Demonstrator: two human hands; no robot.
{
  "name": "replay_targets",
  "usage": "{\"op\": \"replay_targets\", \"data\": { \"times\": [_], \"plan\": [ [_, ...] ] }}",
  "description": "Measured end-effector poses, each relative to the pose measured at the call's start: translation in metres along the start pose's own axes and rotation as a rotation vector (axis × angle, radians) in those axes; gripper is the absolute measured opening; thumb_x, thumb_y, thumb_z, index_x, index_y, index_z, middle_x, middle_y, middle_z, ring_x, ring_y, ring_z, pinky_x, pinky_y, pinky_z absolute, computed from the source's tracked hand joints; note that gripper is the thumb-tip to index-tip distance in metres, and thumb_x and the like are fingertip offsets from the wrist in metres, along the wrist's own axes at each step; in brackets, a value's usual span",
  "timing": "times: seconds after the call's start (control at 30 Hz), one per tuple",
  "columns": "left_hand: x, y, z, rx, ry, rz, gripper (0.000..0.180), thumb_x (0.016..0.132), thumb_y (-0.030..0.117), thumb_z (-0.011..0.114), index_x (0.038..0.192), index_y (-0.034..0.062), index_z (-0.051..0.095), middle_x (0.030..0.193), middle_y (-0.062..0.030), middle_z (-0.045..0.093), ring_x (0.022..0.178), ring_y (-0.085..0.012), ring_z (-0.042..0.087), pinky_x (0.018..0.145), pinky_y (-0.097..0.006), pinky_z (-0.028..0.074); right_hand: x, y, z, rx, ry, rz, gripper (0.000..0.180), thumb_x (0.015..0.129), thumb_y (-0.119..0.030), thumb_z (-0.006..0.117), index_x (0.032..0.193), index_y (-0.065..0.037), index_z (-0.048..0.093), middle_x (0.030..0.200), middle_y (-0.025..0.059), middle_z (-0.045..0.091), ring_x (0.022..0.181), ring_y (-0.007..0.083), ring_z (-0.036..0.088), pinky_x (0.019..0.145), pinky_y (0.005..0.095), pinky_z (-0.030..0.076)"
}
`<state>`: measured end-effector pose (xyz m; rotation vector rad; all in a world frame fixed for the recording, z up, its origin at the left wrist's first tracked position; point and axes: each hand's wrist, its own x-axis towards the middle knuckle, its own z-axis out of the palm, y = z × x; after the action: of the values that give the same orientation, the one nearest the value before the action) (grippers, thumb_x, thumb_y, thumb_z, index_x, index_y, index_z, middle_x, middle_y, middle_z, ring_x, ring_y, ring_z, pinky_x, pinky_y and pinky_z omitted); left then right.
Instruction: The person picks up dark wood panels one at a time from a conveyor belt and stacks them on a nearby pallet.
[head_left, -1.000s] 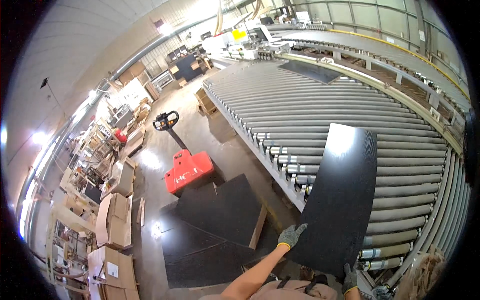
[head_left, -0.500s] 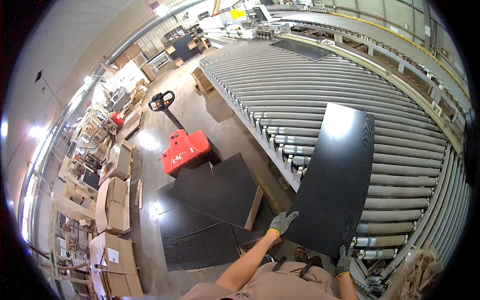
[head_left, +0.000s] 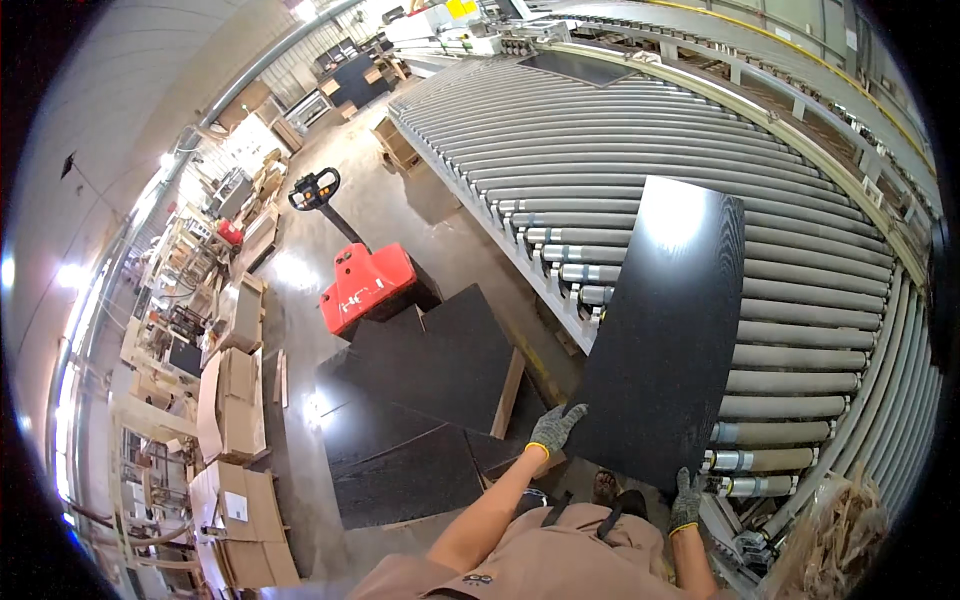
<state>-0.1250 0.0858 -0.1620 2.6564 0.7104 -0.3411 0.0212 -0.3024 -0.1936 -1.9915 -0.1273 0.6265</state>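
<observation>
A long black wood-grain panel (head_left: 662,320) lies with its far part over the grey roller conveyor (head_left: 790,335), its near end reaching toward my body. My left hand (head_left: 557,428), in a grey glove with a yellow cuff, grips the panel's left edge close to the near corner. At the near right corner, my right hand (head_left: 686,502) in a matching glove holds the edge, fingers pointing up along it. The undersides of both grips are hidden by the panel.
Left of me, black panels (head_left: 420,365) lie stacked askew in front of a red pallet truck (head_left: 368,285). Flattened cardboard (head_left: 235,405) stands farther left. Another dark panel (head_left: 578,67) rests on the far rollers. Crumpled clear plastic (head_left: 835,540) sits at the lower right.
The whole scene has shifted upward in the picture as my view tilts. Both hands keep their hold on the panel, which stays in nearly the same place over the rollers.
</observation>
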Motion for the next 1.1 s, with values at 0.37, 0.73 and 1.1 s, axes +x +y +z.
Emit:
{"op": "replay_targets", "data": {
  "times": [0.37,0.73,1.1],
  "plan": [
    [-0.017,0.034,-0.02,-0.15,0.082,-0.048,0.061,0.099,0.008,0.041,0.154,0.0332,0.033,0.15,-0.0264,0.042,0.135,-0.0414,0.047,0.113,-0.045,0.039,-0.031,-0.086,-0.011,0.603,0.047,0.203,0.071,0.099,-0.035,0.062,0.157,-0.011,0.029,0.135,0.0149,0.057,0.11,0.0303,0.062,0.087,0.0434,0.055],
    [-0.017,0.027,-0.008,-0.063,0.061,0.0,0.058,0.101,0.008,0.038,0.153,0.0316,0.036,0.15,-0.0255,0.043,0.134,-0.0412,0.048,0.113,-0.044,0.039,-0.004,0.004,-0.007,0.578,0.064,0.246,0.076,0.095,-0.041,0.066,0.157,-0.017,0.029,0.13,0.0157,0.061,0.093,0.032,0.068,0.062,0.0434,0.057],
    [-0.025,0.047,0.047,-0.111,0.17,0.093,0.058,0.1,0.008,0.039,0.152,0.0322,0.039,0.142,-0.0283,0.051,0.129,-0.0431,0.052,0.108,-0.046,0.043,-0.005,0.024,-0.033,0.713,0.245,0.286,0.057,0.093,-0.045,0.068,0.134,-0.006,0.057,0.113,0.0079,0.068,0.077,0.0208,0.066,0.056,0.0351,0.053]
  ]
}}
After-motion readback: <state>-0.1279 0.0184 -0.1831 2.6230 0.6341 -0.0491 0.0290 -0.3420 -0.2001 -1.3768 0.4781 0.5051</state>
